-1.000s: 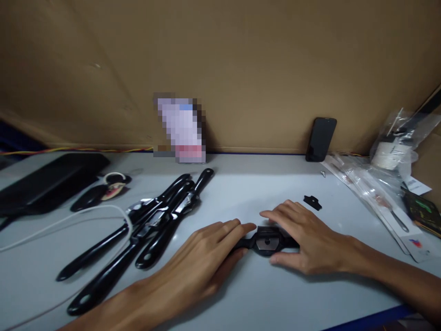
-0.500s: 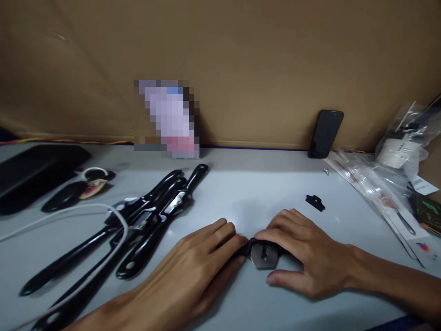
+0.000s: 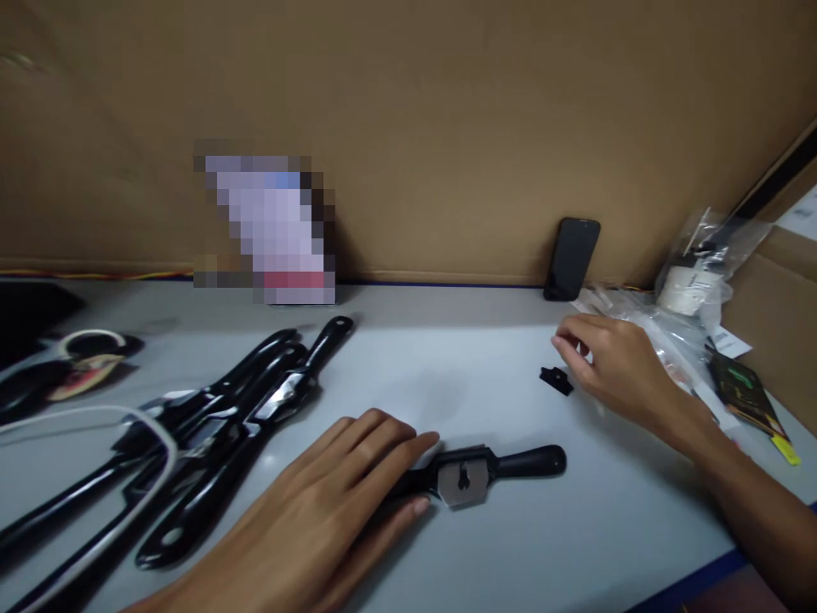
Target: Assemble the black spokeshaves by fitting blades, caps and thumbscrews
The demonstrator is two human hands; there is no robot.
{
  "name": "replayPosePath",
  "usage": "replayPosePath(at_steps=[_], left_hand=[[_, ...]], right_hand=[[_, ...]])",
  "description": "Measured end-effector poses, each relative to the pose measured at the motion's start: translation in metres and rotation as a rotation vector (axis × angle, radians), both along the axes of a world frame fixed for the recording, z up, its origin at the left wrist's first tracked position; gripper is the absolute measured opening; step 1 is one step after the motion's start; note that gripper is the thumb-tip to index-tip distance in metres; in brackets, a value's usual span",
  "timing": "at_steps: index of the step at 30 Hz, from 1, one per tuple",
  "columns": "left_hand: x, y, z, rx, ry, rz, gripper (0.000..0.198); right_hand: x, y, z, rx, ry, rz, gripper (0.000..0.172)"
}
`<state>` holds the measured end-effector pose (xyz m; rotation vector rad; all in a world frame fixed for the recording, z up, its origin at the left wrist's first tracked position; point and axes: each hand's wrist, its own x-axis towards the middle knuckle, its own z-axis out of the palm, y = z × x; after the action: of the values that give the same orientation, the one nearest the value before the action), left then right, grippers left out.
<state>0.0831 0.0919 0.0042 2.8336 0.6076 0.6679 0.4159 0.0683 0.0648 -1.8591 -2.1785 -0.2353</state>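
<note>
A black spokeshave-like tool lies on the grey table with a metal blade at its middle. My left hand is wrapped over its left handle, hiding that end. The right handle is bare. Farther right, my right hand is raised with thumb and fingertips close together; anything between them is too small to make out. Just left of and below its fingertips lies a small black plate. Several similar black tools are piled at the left.
A white cable crosses the piled tools. Keys with a ring lie at the far left. A dark phone leans on the cardboard wall. Plastic packets and a wrapped white roll are at the right.
My right hand has let go of the tool's right handle and moved up and right, beside the small plate. My left hand remains on the tool. The view has shifted right.
</note>
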Motion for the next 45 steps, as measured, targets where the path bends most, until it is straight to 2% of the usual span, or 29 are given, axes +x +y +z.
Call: replayPosePath(at_steps=[2, 5, 10, 12, 14, 16, 18, 20, 22, 24, 27, 31, 42, 45], left_hand=[[0.000, 0.002, -0.002, 0.014, -0.012, -0.012, 0.031], [-0.001, 0.003, -0.002, 0.017, -0.004, -0.016, 0.032], [0.001, 0.002, 0.004, -0.029, -0.019, -0.010, 0.029], [0.003, 0.001, 0.007, -0.065, -0.046, -0.018, 0.028], [0.005, 0.000, 0.008, -0.084, -0.065, -0.031, 0.028], [0.006, -0.001, 0.007, -0.087, -0.074, -0.035, 0.029], [0.007, -0.001, 0.006, -0.084, -0.087, -0.031, 0.028], [0.007, -0.001, 0.004, -0.081, -0.099, -0.028, 0.027], [0.007, -0.001, 0.002, -0.083, -0.102, -0.025, 0.026], [0.008, 0.000, 0.002, -0.083, -0.112, -0.024, 0.026], [0.009, 0.001, 0.004, -0.076, -0.133, -0.028, 0.025], [0.009, 0.002, 0.007, -0.041, -0.150, -0.026, 0.026], [-0.002, 0.011, -0.006, 0.004, -0.069, -0.064, 0.034], [-0.002, 0.012, -0.005, 0.017, -0.079, -0.076, 0.032]], right_hand=[[0.008, 0.000, 0.008, -0.217, -0.131, -0.116, 0.018], [0.005, -0.004, 0.012, -0.449, -0.192, -0.078, 0.019], [-0.009, -0.008, 0.004, -0.512, 0.024, 0.043, 0.007], [-0.014, -0.008, -0.005, -0.472, 0.151, 0.059, 0.015], [-0.020, -0.009, -0.015, -0.365, 0.285, 0.087, 0.023], [-0.031, -0.013, -0.025, -0.209, 0.417, 0.171, 0.022], [-0.046, -0.021, -0.033, -0.039, 0.498, 0.320, 0.016], [-0.060, -0.030, -0.038, 0.123, 0.455, 0.473, 0.023], [-0.072, -0.038, -0.042, 0.220, 0.305, 0.594, 0.031], [-0.079, -0.043, -0.044, 0.255, 0.148, 0.666, 0.034], [-0.083, -0.047, -0.046, 0.310, 0.035, 0.726, 0.029], [-0.085, -0.053, -0.045, 0.350, 0.039, 0.778, 0.021], [-0.097, -0.055, -0.048, 0.396, 0.106, 0.770, 0.023], [-0.085, -0.047, -0.041, 0.426, 0.181, 0.761, 0.025]])
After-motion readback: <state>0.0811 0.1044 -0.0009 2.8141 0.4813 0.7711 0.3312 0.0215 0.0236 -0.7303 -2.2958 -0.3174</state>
